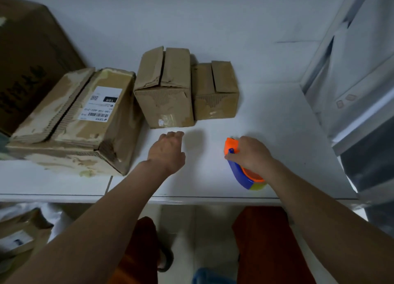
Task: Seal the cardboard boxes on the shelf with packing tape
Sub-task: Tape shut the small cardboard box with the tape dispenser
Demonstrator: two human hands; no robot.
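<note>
Orange-blue tape dispenser (238, 164) clamped in right hand's (249, 153) grip; left hand (168, 149) relaxed near middle box (164, 89).

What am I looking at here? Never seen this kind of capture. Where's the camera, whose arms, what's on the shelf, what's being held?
There is no robot. A person wears one wide-angle camera on the head, looking forward and down, so both arms reach in from the bottom of the picture.

The white shelf holds three small cardboard boxes, none sealed on top: a worn labelled box on the left, a middle box with a gap between its top flaps, and a smaller box close against its right side. A large carton stands at far left.

The right hand grips an orange and blue tape dispenser that sits on the shelf. The left hand is open, holds nothing, and points toward the middle box.
</note>
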